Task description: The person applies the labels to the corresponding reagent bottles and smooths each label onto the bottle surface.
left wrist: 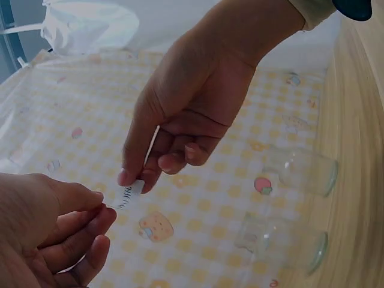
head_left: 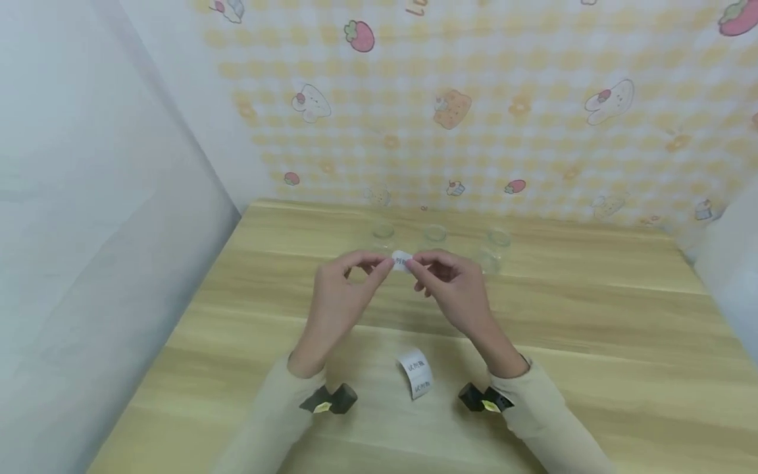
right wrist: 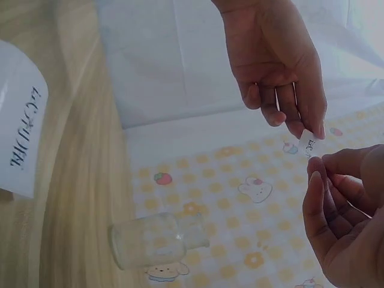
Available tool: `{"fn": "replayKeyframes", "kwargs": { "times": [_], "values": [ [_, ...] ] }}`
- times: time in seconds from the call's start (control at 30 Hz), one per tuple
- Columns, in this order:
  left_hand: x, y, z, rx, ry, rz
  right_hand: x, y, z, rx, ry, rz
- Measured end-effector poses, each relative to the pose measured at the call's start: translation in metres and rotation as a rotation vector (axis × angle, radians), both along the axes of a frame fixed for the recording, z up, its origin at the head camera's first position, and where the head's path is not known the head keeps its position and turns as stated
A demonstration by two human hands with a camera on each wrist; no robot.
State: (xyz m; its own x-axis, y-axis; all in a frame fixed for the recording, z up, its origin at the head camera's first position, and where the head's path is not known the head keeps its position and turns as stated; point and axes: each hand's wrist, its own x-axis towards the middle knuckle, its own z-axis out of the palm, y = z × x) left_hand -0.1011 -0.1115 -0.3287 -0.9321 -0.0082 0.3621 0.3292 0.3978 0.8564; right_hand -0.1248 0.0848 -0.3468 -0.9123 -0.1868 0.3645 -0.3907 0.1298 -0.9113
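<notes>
The left hand (head_left: 343,293) and the right hand (head_left: 457,293) meet in the middle, thumb tips pointing at each other. Each one pinches a small white label (head_left: 400,261) — thumb on one side, finger on the other — so the label sits right between the two sets of fingertips, up above the table (head_left: 568,316). It has black writing on it. I can't tell if it has any backing paper on it.

Closer to the body than the fingers, a curled paper strip (head_left: 420,374) lies on the table with two more labels like it. Past the fingers stand three clear glass bottles: the left bottle (head_left: 383,242) and the middle bottle (head_left: 435,236) just beyond the fingertips, and the right bottle (head_left: 495,250) off to the right of the right fingers.

My guess is that this is the step of getting one label ready to stick. The next move seems to call for holding it by its edges, taking it to a bottle, and pressing it on smooth — the glass is round, so a label put on crooked could wrinkle.
</notes>
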Motion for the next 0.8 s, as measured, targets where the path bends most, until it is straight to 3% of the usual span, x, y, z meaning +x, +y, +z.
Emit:
{"fn": "replayKeyframes", "kwargs": {
  "times": [0.23,0.53,0.67,0.8],
  "values": [
    [-0.03,0.003,-0.026,0.003,0.011,-0.005,-0.026,0.0,-0.014,0.056,-0.014,0.017],
    [-0.055,0.013,-0.048,-0.016,-0.118,0.036,-0.046,0.009,-0.042,0.1,-0.039,0.0],
    [-0.066,0.011,-0.062,-0.059,-0.15,0.013,-0.054,0.01,-0.059,0.126,-0.053,-0.036],
    [-0.076,0.006,-0.078,-0.116,-0.136,-0.029,-0.059,0.009,-0.072,0.214,-0.007,-0.082]
  ]
}}
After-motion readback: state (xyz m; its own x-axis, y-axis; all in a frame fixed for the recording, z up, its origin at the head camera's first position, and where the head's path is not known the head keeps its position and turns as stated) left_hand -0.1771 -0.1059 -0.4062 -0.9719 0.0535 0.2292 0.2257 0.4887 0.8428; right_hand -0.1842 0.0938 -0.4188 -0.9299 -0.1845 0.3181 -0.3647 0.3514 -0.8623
